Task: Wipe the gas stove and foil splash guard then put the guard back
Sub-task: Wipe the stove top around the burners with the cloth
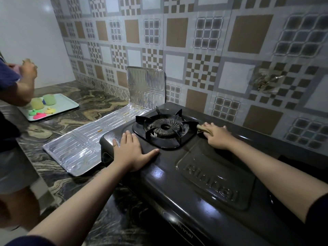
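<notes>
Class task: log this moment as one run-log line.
left hand flat on gas stove | right hand presses cloth beside burner | foil guard flat on counter

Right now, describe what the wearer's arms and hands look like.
Both forearms are bare. A dark sleeve edge shows at the bottom left and another at the right edge. The left hand and right hand wear no gloves; no rings or watch are visible.
</notes>
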`<action>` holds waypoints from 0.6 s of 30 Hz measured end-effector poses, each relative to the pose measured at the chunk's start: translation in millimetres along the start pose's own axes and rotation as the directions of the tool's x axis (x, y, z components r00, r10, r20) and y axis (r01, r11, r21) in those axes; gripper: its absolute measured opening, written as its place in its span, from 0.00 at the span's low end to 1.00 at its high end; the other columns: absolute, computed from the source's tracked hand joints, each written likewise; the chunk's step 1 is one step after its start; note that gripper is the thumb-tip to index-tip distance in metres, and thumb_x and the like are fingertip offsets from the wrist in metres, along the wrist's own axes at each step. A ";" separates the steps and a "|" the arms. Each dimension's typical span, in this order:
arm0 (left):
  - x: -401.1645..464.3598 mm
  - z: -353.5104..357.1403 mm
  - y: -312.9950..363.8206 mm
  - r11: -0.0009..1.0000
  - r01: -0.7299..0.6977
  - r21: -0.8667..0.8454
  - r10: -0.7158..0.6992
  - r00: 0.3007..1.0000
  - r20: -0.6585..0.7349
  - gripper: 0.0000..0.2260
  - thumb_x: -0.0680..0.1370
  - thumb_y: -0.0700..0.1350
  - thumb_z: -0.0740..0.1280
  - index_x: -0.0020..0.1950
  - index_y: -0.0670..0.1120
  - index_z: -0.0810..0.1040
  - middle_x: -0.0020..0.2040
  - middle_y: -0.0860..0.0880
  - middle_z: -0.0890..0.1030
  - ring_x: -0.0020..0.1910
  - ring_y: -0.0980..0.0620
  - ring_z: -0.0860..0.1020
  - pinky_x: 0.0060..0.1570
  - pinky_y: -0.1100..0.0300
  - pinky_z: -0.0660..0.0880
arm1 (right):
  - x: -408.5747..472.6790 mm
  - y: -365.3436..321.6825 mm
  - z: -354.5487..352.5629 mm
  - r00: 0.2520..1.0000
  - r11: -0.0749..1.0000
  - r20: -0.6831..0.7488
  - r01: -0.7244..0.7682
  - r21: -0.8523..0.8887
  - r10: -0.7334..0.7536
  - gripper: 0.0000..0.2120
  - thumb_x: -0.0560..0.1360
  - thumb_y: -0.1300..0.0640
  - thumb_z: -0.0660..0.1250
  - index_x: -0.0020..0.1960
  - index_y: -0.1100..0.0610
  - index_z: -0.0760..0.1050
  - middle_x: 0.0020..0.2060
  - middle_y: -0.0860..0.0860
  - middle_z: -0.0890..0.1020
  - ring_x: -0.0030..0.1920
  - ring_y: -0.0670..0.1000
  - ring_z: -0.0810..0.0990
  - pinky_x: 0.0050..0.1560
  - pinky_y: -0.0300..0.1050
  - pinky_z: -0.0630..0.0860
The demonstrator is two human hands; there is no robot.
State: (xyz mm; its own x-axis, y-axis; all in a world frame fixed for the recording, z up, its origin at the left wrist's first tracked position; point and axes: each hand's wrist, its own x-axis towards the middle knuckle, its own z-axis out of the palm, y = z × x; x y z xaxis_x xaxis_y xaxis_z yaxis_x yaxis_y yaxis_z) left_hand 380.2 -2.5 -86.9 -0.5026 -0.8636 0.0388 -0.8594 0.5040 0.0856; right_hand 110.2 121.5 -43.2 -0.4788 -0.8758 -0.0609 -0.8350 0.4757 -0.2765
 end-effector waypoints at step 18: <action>-3.8 -3.2 0.3 1.000 -0.008 -0.023 0.008 1.000 0.002 0.54 0.66 0.78 0.47 0.78 0.39 0.47 0.79 0.41 0.47 0.78 0.45 0.45 0.73 0.37 0.44 | -79.1 -55.2 35.4 0.979 0.979 -0.013 0.203 -0.022 -0.203 0.25 0.81 0.53 0.55 0.77 0.52 0.55 0.78 0.46 0.53 0.78 0.49 0.49 0.75 0.56 0.41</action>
State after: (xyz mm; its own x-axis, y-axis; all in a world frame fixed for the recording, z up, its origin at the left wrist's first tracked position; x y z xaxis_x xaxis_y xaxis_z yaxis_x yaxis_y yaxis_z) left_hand 382.2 0.9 -83.9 -0.5099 -0.8594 0.0378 -0.8530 0.5108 0.1076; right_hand 203.8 161.7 -57.0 -0.3027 -0.9530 0.0093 -0.9205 0.2898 -0.2619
